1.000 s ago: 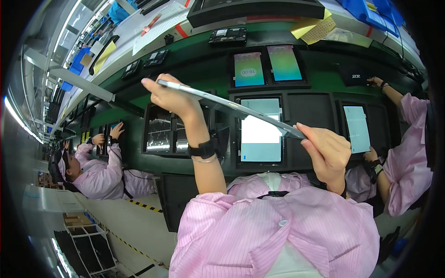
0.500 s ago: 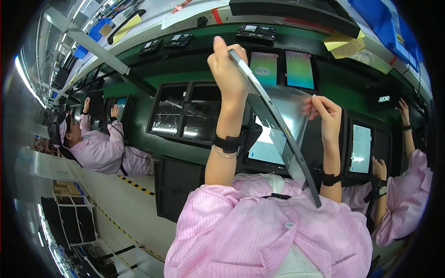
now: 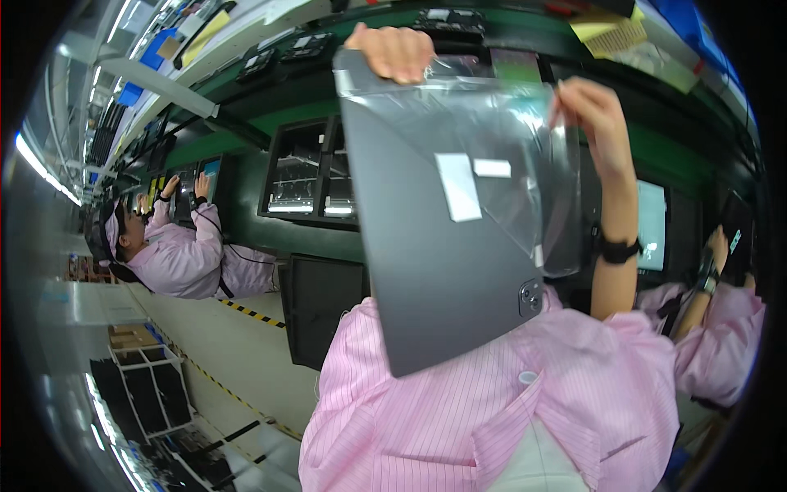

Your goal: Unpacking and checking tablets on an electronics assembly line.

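My left hand is closed over the far edge of a dark grey tablet. The tablet is held up in front of my chest with its back facing the camera, its camera lenses at the lower right corner. Two white labels sit near the middle of the back. Wrinkled clear plastic film hangs across the upper right part of the tablet and past its right edge. My right hand pinches the film's upper right corner. The left forearm is hidden behind the tablet.
Black trays with tablets lie on the green bench to the left. A black tray stands below them. Circuit-like dark modules line the far ledge. Co-workers in pink sit at the left and right.
The tablet has turned from nearly edge-on to showing its back broadly, and has moved left. The film now spreads over the tablet's upper right. My right hand has risen with its corner.
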Action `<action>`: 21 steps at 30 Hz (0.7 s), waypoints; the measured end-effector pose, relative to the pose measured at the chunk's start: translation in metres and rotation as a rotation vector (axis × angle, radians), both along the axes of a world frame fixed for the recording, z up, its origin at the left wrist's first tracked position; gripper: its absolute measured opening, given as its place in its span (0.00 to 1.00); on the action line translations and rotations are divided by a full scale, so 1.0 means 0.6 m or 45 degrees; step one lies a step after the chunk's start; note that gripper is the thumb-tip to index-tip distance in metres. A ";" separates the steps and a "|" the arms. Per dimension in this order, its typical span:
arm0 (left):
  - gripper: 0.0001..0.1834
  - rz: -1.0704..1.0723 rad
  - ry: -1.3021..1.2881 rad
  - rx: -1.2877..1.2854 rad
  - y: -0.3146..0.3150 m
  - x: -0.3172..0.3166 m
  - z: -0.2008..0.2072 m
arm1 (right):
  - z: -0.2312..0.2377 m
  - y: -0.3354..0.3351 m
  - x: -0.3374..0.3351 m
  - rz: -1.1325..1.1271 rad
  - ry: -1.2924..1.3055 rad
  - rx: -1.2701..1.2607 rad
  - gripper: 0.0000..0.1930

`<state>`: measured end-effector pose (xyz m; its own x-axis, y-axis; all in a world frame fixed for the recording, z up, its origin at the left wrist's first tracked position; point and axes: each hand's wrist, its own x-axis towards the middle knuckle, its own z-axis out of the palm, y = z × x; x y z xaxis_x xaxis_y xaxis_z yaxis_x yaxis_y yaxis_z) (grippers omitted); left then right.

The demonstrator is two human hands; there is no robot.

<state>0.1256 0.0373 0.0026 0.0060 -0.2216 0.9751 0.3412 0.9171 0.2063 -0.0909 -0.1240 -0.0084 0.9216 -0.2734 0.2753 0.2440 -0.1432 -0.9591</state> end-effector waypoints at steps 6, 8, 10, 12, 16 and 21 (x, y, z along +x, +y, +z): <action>0.05 -0.017 0.003 -0.463 -0.032 0.045 -0.046 | 0.046 -0.001 0.048 0.174 0.021 -0.035 0.14; 0.05 -0.054 -0.003 -0.519 -0.025 0.047 -0.039 | 0.055 0.009 0.051 0.171 0.036 0.099 0.14; 0.06 -0.062 0.026 -0.571 -0.019 0.045 -0.030 | 0.059 0.014 0.048 0.169 0.090 0.183 0.11; 0.06 -0.057 -0.085 -0.518 -0.018 0.043 -0.025 | 0.053 0.011 0.048 0.168 0.121 0.232 0.10; 0.13 -0.068 -0.074 -0.456 -0.020 0.049 -0.028 | 0.029 -0.003 0.060 0.220 0.053 0.064 0.12; 0.24 0.093 -0.265 -0.119 0.038 0.059 0.006 | 0.063 0.053 0.021 -0.045 -0.161 0.098 0.12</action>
<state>0.1608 0.0598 0.0064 -0.1842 -0.1368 0.9733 0.2322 0.9562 0.1783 -0.0781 -0.0925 0.0293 0.8703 -0.3300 0.3655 0.3595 -0.0815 -0.9296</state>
